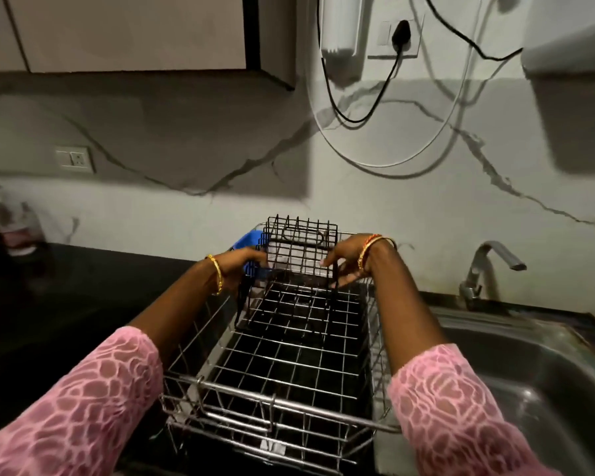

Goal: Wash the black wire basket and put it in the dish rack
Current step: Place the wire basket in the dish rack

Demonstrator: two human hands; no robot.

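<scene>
The black wire basket [296, 269] lies tipped inside the far end of the steel dish rack [272, 403], its far wall standing up above the rack's rim. My left hand [244, 266] grips the basket's left side. On the right side, my right hand [347, 266] holds the basket with curled fingers. Both forearms in pink sleeves reach over the rack from the near side.
The rack stands on a black counter [66, 304]. A steel sink [516, 383] with a tap [488, 269] lies to the right. A blue object [248, 242] sits behind the rack's left corner. Jars [18, 228] stand far left. Cables hang on the marble wall.
</scene>
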